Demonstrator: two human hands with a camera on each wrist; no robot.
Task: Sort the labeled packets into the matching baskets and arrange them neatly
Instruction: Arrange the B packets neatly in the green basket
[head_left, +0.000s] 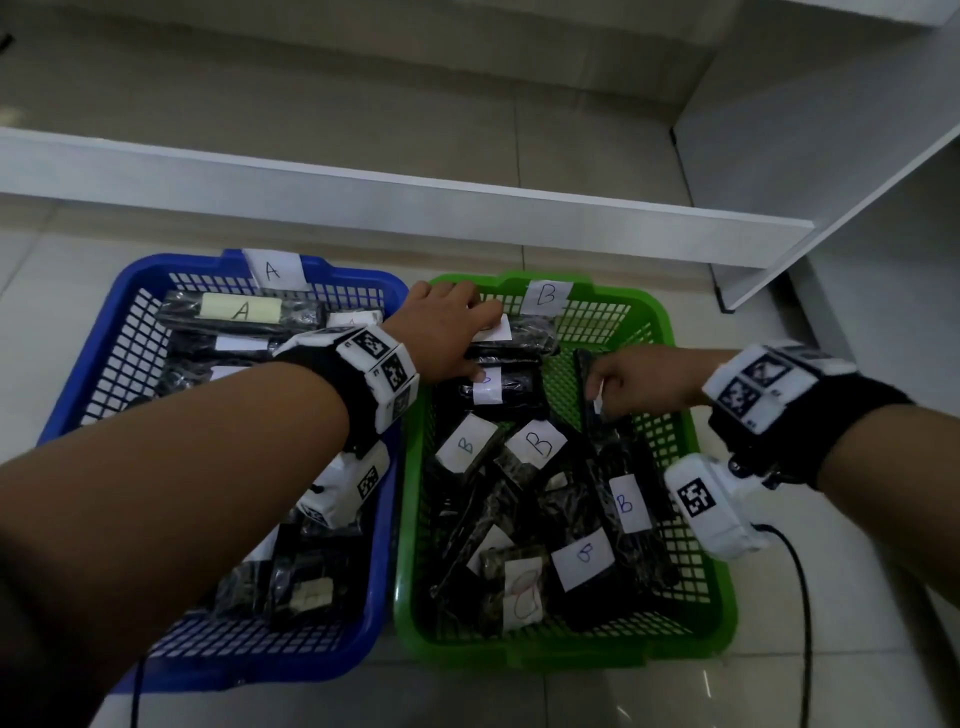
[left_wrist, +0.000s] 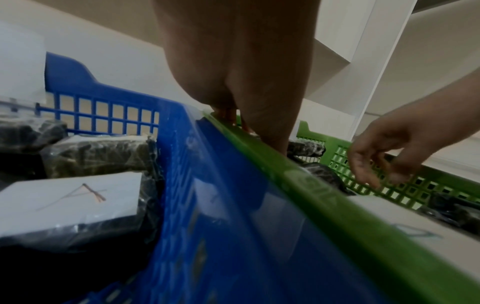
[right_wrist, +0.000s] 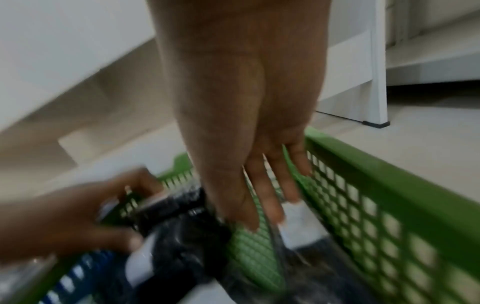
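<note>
A blue basket (head_left: 130, 291) tagged A (head_left: 271, 270) holds black packets with A labels (head_left: 241, 309). Beside it on the right, a green basket (head_left: 644, 306) tagged B (head_left: 546, 296) holds several black packets with B labels (head_left: 537, 441), lying jumbled. My left hand (head_left: 480, 340) reaches across into the green basket's far left corner and grips a black labelled packet (head_left: 524, 332) between fingers and thumb; the right wrist view shows the fingers (right_wrist: 122, 209) curled round it (right_wrist: 176, 207). My right hand (head_left: 605, 395) hangs over the basket's middle with straight, loose fingers (right_wrist: 267, 205), at the end of a packet (head_left: 610, 457) that lies tilted on its edge.
Both baskets stand side by side on a pale tiled floor (head_left: 779, 675). A long white shelf board (head_left: 415, 192) runs behind them, and a white upright panel (head_left: 831, 156) stands at the back right. A black cable (head_left: 800, 597) trails from my right wrist.
</note>
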